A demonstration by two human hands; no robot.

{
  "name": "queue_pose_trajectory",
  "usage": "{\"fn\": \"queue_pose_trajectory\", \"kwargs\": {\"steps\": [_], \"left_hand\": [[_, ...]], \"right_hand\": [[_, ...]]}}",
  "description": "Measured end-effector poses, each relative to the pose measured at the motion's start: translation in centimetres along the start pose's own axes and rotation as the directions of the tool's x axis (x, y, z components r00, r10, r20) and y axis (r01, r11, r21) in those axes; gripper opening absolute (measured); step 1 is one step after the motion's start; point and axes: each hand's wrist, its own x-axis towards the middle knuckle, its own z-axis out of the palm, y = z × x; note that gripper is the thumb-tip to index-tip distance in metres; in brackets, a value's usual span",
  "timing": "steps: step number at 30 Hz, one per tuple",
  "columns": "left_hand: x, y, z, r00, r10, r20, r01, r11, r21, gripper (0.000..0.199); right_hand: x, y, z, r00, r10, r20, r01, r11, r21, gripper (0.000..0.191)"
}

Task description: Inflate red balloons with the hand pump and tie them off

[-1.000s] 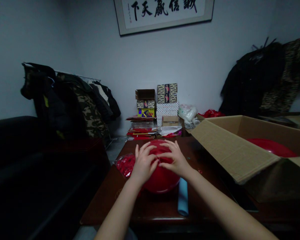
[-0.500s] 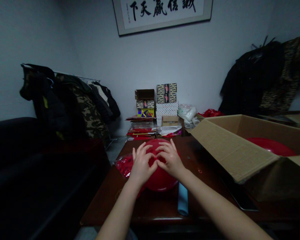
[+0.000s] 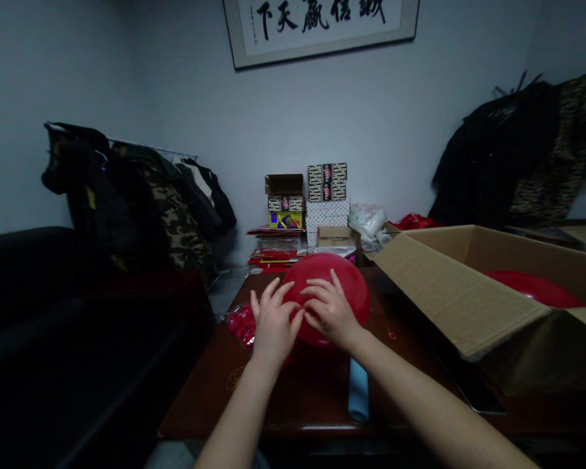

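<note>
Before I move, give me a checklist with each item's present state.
1. Left hand and right hand both in view: ok.
2. Fingertips of both together at the round, glossy red balloon: ok.
3. Balloon neck sealed: cannot tell, too small and covered by fingers.
4. Right forearm clear of the light-blue cylinder: cannot tell, they overlap in view.
5. Brown cardboard box open: ok.
</note>
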Motion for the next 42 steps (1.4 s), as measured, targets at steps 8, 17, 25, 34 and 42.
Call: {"fn": "queue_pose_trajectory", "kwargs": {"steps": [8, 17, 25, 34, 42], "left_hand": [[-0.1, -0.5, 0.3, 0.994, -0.093, 0.049, 0.097, 0.992, -0.082, 0.011], [-0.4, -0.5, 0.1, 0.994, -0.105, 0.040, 0.109, 0.987, -0.116, 0.008], [-0.3, 1.6, 0.1, 0.995, -0.102, 0.016, 0.100, 0.991, 0.090, 0.009], [-0.4, 0.1, 0.9, 0.990, -0.137, 0.033, 0.140, 0.983, -0.122, 0.008], [-0.6, -0.6, 1.0, 0.976, -0.175, 0.127, 0.201, 0.951, -0.234, 0.007]], "right_hand": [[0.0, 0.1, -0.2, 1.000, -0.020, 0.008, 0.020, 1.000, 0.022, 0.010], [-0.3, 0.5, -0.1, 0.996, 0.085, -0.009, -0.083, 0.992, 0.095, 0.004], [-0.4, 0.0, 0.5, 0.989, 0.131, -0.067, -0.121, 0.982, 0.143, 0.003], [-0.6, 0.4, 0.1, 0.998, 0.038, -0.057, -0.033, 0.996, 0.083, 0.007], [-0.7, 0.8, -0.2, 0.997, -0.065, -0.044, 0.068, 0.995, 0.071, 0.010]]}}
